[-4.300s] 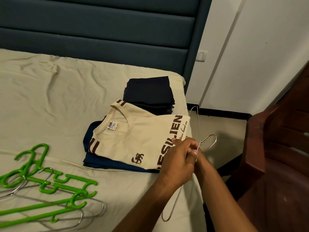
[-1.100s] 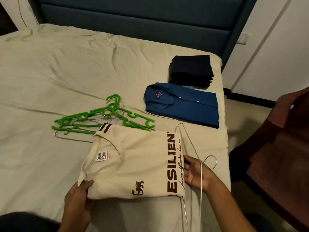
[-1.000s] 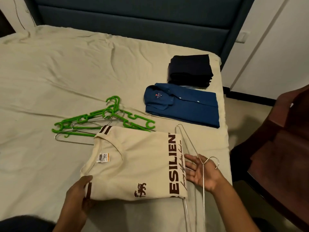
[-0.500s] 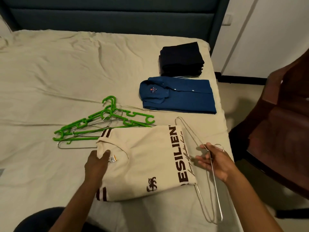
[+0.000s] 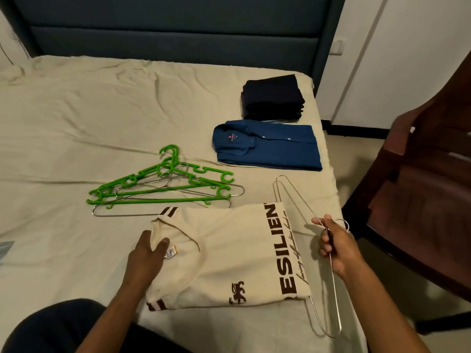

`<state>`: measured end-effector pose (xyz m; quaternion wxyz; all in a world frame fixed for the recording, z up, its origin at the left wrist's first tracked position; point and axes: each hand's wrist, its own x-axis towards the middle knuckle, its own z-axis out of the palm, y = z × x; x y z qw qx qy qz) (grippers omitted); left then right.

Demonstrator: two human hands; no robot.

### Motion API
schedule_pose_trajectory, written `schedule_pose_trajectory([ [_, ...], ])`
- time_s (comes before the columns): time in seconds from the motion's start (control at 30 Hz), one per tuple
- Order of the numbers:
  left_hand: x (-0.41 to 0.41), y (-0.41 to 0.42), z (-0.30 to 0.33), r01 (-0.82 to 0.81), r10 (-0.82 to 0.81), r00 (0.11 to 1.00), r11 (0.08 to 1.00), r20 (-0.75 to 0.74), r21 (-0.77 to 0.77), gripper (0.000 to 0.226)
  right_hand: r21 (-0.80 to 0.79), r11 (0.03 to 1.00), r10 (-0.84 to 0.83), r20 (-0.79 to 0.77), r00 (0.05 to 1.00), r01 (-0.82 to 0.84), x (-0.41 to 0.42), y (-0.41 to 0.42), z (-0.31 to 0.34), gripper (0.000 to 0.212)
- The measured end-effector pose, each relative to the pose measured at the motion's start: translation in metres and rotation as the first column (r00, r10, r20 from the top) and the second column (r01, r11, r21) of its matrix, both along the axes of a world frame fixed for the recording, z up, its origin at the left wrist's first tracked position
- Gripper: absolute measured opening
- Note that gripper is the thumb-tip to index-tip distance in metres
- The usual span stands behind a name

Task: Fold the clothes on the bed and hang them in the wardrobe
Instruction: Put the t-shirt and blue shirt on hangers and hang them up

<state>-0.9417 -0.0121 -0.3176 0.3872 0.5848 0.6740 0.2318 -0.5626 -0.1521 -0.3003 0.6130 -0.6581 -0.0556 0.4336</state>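
A folded cream T-shirt [image 5: 229,256] with dark brown lettering lies on the bed [image 5: 76,123] in front of me. My left hand [image 5: 147,253] pinches its collar beside the tag, thumb on top. A silver wire hanger [image 5: 298,200] lies at the shirt's right edge, partly under the cloth. My right hand [image 5: 336,245] grips that hanger just below its hook. Farther back, near the bed's right edge, lie a folded blue shirt [image 5: 267,147] and a stack of dark folded clothes [image 5: 272,98].
A pile of green plastic and silver wire hangers [image 5: 163,187] lies left of the blue shirt. A dark wooden chair [image 5: 420,200] stands close on the right of the bed. The blue headboard [image 5: 178,34] and a white wall are behind.
My left hand slid from the shirt's lower left corner up to the collar and pinched it. My right hand went from lying flat over the wire hanger to gripping it near the hook.
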Motion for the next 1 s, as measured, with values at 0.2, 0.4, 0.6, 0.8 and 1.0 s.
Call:
schedule_pose_trajectory([
  [0.2, 0.0, 0.01, 0.008, -0.149, 0.15, 0.989, 0.988, -0.006, 0.044, 0.024, -0.067, 0.997, 0.032, 0.009, 0.999, -0.031, -0.003, 0.006, -0.001, 0.031],
  [0.4, 0.007, 0.084, 0.012, 0.057, 0.007, 0.99, 0.898, -0.143, 0.436, 0.014, -0.459, 0.877, 0.21, 0.632, 0.746, 0.142, 0.025, 0.016, 0.0, 0.029],
  [0.6, 0.041, 0.177, 0.002, 0.426, -0.171, 0.8, 0.836, -0.574, 0.345, 0.04, -0.496, 0.864, 0.441, 0.827, 0.348, 0.084, 0.007, 0.05, 0.001, 0.028],
  [0.8, 0.064, 0.219, 0.008, 0.626, -0.283, 0.456, 0.776, -0.844, 0.078, 0.036, -0.463, 0.883, 0.468, 0.851, 0.238, -0.082, -0.031, 0.088, -0.004, 0.022],
  [1.0, 0.066, 0.23, 0.015, 0.722, -0.244, 0.517, 0.64, -0.82, 0.264, 0.019, -0.453, 0.871, 0.487, 0.847, 0.212, -0.191, -0.044, 0.116, -0.004, 0.024],
])
